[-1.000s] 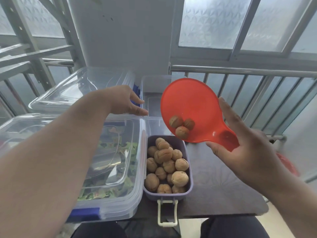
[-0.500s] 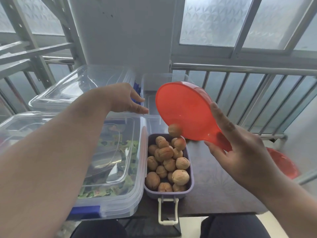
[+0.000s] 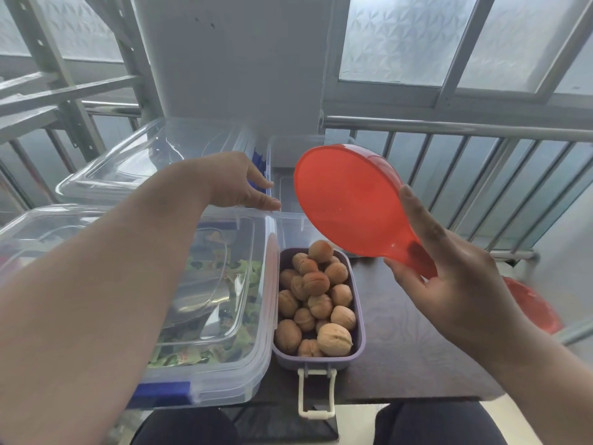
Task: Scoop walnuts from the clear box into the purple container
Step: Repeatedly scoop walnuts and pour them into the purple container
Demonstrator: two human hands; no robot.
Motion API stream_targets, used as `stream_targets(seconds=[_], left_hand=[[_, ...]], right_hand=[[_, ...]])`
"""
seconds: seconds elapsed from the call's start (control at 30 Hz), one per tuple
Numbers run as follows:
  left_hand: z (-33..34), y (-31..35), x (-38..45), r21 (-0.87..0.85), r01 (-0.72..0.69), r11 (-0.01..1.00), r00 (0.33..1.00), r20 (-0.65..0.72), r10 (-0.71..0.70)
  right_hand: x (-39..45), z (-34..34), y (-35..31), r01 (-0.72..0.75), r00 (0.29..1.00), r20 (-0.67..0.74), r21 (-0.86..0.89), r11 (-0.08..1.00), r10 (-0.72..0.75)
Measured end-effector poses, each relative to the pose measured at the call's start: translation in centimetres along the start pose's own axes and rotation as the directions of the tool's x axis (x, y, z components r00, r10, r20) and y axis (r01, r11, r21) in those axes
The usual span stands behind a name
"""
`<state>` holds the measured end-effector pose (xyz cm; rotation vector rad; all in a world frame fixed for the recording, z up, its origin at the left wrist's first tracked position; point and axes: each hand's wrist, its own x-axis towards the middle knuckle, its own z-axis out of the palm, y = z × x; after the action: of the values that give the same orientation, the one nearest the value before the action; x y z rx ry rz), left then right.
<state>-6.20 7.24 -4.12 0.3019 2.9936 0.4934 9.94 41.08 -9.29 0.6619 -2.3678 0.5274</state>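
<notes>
- Tilting over the small purple plastic container, the round red plastic scoop shows empty; the right hand grips its handle.
- Brown walnuts sit heaped; we judge further pours may roll onto the dark desk.
- The left hand, fingers extended, touches the clear plastic box; pressure could shift it.

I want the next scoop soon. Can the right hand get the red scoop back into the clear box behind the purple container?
Probably yes: the clear box looks open on top, just beyond the red scoop that the right hand holds.
</notes>
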Motion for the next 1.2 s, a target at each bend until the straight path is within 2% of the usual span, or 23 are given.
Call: stream_targets(seconds=[0.13, 0.27, 0.37, 0.63, 0.93, 1.07, 1.2], left_hand=[[0.0, 0.0, -0.1, -0.004, 0.004, 1.0, 1.0, -0.001, -0.004], [0.2, -0.1, -0.1, -0.009, 0.01, 1.0, 1.0, -0.007, -0.01], [0.2, 0.0, -0.2, -0.009, 0.014, 1.0, 1.0, 0.001, -0.014], [-0.2, 0.8, -1.1, 0.037, 0.027, 0.999, 1.0, -0.01, -0.027], [-0.5, 0.9, -1.3, 0.098, -0.001, 0.995, 1.0, 0.003, 0.001], [-0.4, 1.1, -1.2, 0.143, 0.0, 0.99, 1.0, 0.013, -0.001], [-0.5, 1.3, -1.2, 0.167, 0.001, 0.986, 1.0, 0.02, -0.004]], right_hand=[[0.2, -0.2, -0.2, -0.046, 0.999, -0.014, 0.057, 0.997, 0.047], [1.4, -0.1, 0.0, -0.219, 0.975, 0.008, 0.217, 0.951, 0.222], [3.4, 0.0, 0.5, -0.311, 0.949, 0.028, 0.228, 0.923, 0.313], [9.9, 2.1, 4.2, -0.411, 0.91, 0.18, 0.255, 0.875, 0.375], [15.9, 5.7, 8.0, -0.351, 0.881, 0.293, -0.119, 0.929, 0.371], [17.6, 6.4, 9.0, -0.261, 0.855, 0.339, -0.372, 0.891, 0.392], [18.8, 6.8, 9.8, -0.145, 0.858, 0.361, -0.515, 0.845, 0.367]])
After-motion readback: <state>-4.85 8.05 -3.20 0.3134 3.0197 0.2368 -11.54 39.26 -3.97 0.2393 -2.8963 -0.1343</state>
